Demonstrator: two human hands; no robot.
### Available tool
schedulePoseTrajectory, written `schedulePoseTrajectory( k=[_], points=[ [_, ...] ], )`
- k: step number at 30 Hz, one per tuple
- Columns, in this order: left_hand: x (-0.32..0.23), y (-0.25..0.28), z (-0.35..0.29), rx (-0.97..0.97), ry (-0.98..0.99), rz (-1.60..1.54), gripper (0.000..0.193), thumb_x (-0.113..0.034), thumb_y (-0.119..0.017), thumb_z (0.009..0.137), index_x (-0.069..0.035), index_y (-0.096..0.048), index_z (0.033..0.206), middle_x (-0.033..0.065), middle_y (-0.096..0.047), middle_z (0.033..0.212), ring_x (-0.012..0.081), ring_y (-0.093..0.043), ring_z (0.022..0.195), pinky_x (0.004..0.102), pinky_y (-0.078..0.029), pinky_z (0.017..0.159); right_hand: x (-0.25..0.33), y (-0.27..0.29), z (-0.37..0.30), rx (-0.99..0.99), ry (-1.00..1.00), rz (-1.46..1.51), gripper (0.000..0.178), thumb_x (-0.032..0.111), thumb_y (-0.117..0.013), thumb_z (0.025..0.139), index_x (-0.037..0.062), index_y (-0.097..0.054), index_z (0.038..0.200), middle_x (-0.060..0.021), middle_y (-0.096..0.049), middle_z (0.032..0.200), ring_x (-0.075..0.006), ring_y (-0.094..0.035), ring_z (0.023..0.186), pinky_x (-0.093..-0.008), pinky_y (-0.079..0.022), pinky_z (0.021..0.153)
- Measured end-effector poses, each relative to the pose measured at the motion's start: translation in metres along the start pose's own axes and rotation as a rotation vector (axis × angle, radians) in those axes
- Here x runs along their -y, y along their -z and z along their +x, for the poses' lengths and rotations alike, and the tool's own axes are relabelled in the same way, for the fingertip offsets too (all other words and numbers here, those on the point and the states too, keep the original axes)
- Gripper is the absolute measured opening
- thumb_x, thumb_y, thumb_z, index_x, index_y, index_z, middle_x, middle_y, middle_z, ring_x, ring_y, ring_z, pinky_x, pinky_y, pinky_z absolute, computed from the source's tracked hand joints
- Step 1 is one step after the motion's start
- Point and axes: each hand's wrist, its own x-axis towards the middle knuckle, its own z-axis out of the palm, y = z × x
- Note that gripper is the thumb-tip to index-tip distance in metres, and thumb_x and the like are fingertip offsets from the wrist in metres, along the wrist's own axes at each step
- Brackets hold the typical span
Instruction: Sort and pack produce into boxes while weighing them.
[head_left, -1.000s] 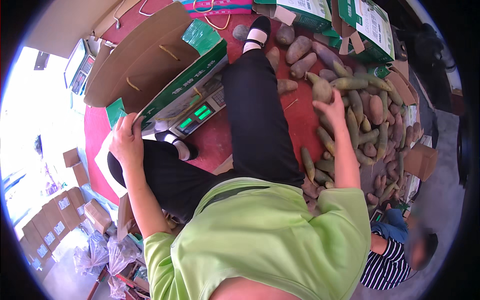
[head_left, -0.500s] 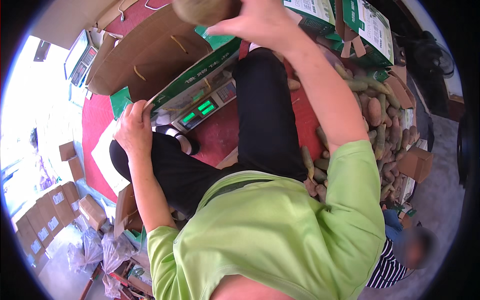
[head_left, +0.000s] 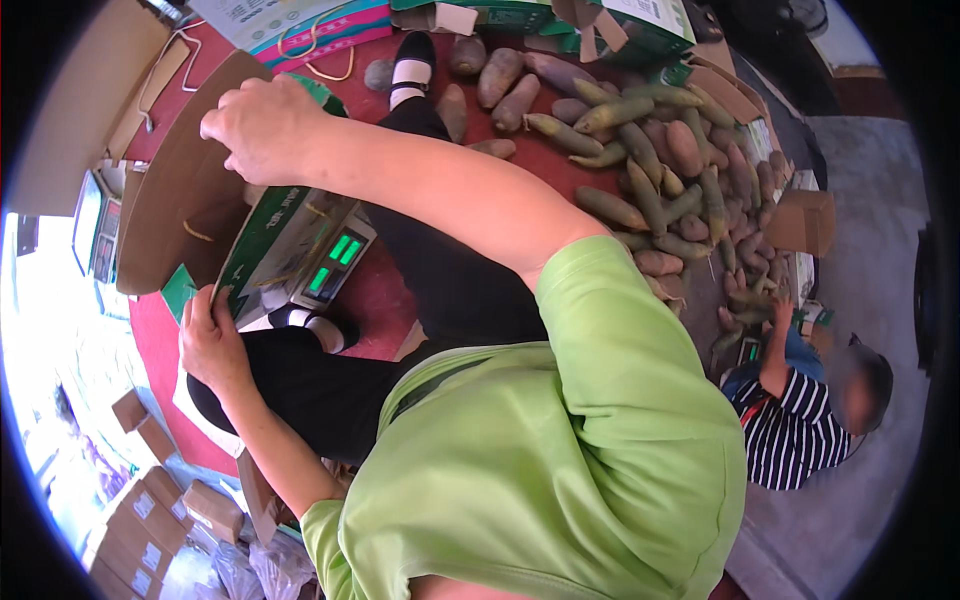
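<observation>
One right hand point(head_left: 268, 130) has swung over the carton point(head_left: 285, 238), grip unclear; the left hand point(head_left: 213, 345) pinches its rim point(head_left: 237, 252)

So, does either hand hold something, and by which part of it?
The left hand holds the open carton by the near end of its green side wall's edge. Whether the right hand holds anything cannot be told.

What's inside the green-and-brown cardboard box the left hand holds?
The green-and-brown cardboard box shows brown inner wall and a yellow cord loop. Its green front panel and the right hand hide whatever lies deeper.
</observation>
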Motion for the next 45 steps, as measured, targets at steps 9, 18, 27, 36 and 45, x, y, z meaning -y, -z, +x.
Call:
schedulePoseTrajectory(
  k=[9, 18, 27, 36, 45],
  points=[
    [0.008, -0.006, -0.002, -0.057, -0.058, 0.039, 0.013, -0.026, -0.063, 0.085, -0.015, -0.064, 0.093, 0.0021, -0.066, 0.085, 0.0255, -0.064, 0.073, 0.0358, -0.048, 0.058, -0.127, 0.068, -0.134, -0.202, -0.324, 0.441, 0.031, 0.016, -0.068, 0.079, 0.0075, -0.064, 0.109, -0.0077, -0.066, 0.101, -0.0191, -0.063, 0.092, -0.0309, -0.050, 0.080],
    [0.019, -0.013, -0.001, -0.093, -0.077, 0.044, 0.018, -0.026, -0.065, 0.085, -0.014, -0.065, 0.097, 0.0058, -0.068, 0.087, 0.0261, -0.065, 0.075, 0.0359, -0.049, 0.061, -0.256, 0.035, -0.387, -0.043, -1.098, 0.193, 0.031, 0.022, -0.069, 0.076, 0.0067, -0.066, 0.104, -0.0134, -0.067, 0.098, -0.0262, -0.064, 0.094, -0.0348, -0.049, 0.083],
    [0.019, -0.009, -0.001, 0.036, 0.039, 0.020, 0.021, -0.028, -0.064, 0.086, -0.013, -0.066, 0.100, 0.0077, -0.069, 0.091, 0.0269, -0.066, 0.078, 0.0361, -0.049, 0.066, -0.224, -0.036, -0.547, 0.374, -1.281, -0.071, 0.036, 0.017, -0.071, 0.072, 0.0053, -0.064, 0.105, -0.0170, -0.066, 0.100, -0.0321, -0.061, 0.099, -0.0369, -0.048, 0.087],
    [0.027, -0.015, -0.001, -0.017, 0.000, 0.063, 0.023, -0.029, -0.064, 0.085, -0.012, -0.066, 0.102, 0.0099, -0.068, 0.094, 0.0286, -0.065, 0.081, 0.0378, -0.049, 0.069, -0.190, 0.011, -0.573, 0.485, -1.627, -0.479, 0.038, 0.017, -0.058, 0.079, 0.0135, -0.056, 0.117, -0.0105, -0.052, 0.127, -0.0273, -0.050, 0.119, -0.0446, -0.044, 0.094],
    [0.026, -0.012, -0.001, 0.006, 0.007, -0.003, 0.019, -0.027, -0.063, 0.087, -0.014, -0.066, 0.101, 0.0081, -0.069, 0.091, 0.0273, -0.065, 0.078, 0.0363, -0.049, 0.066, -0.184, 0.052, -0.575, 0.619, -1.964, -0.339, 0.073, 0.028, -0.077, 0.069, 0.0170, -0.044, 0.133, -0.0085, -0.041, 0.140, -0.0253, -0.038, 0.130, -0.0457, -0.040, 0.099]
  ],
)
